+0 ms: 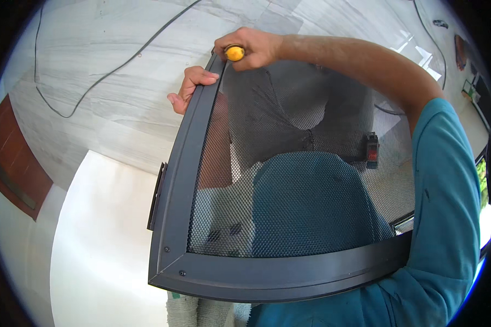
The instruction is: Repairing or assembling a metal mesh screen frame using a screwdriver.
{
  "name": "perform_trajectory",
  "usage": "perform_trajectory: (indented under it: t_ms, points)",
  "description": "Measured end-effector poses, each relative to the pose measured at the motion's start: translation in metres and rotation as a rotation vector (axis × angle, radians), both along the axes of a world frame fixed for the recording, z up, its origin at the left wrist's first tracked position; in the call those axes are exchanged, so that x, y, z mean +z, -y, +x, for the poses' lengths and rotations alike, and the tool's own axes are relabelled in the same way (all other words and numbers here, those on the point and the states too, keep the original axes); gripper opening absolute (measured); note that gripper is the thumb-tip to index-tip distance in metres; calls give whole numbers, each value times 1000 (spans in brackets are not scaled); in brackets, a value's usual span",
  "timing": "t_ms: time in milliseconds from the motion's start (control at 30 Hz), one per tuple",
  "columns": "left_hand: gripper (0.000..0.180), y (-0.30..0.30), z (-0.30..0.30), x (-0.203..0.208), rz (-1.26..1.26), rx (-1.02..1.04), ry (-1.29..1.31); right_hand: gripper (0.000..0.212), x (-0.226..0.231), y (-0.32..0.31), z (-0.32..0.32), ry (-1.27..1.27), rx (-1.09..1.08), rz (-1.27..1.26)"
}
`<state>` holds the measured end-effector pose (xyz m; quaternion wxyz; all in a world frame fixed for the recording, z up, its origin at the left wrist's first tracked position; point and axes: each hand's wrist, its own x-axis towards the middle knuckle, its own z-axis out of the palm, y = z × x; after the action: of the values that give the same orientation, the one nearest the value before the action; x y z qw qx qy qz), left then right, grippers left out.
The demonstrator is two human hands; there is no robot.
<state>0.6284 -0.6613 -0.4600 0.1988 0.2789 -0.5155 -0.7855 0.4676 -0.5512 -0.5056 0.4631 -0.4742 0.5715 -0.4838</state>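
Note:
A dark grey framed mesh screen panel (294,267) stands tilted in front of me, with screws at its near left corner. My left hand (190,88) is closed around the frame's left side rail near the far end, its fingertips over the rail. Beside it, my right hand (256,48) is wrapped around a hand tool with a rounded yellow handle (235,53), pressed close to the inner edge of that rail. The tool's working end is hidden by the hand and frame. A dark hinge-like fitting (157,196) sits on the rail's outer side.
A black cable (106,76) runs across the pale marble-look floor. To the left lie a white sheet or board (103,234) and a brown wooden piece (16,163). Through the mesh I see a red and black object (372,150). Grey ribbed cloth (193,312) hangs below the frame.

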Motion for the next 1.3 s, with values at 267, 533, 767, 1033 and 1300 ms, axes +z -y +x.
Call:
perform_trajectory:
  t_ms: [267,533,767,1033,1300]
  points:
    - [84,-6,-3,1,-34,60,2,24,4,113,1,-161,62,481]
    - [85,-6,-6,6,-5,65,-13,29,12,114,-14,-157,182,812]
    - [84,-5,-4,4,31,-19,12,28,-29,37,-52,-530,191,529]
    - [83,-7,2,4,38,16,49,40,-69,5,-24,-466,205,654]
    - [84,-1,2,1,106,-51,-56,30,-68,20,-27,-478,260,723]
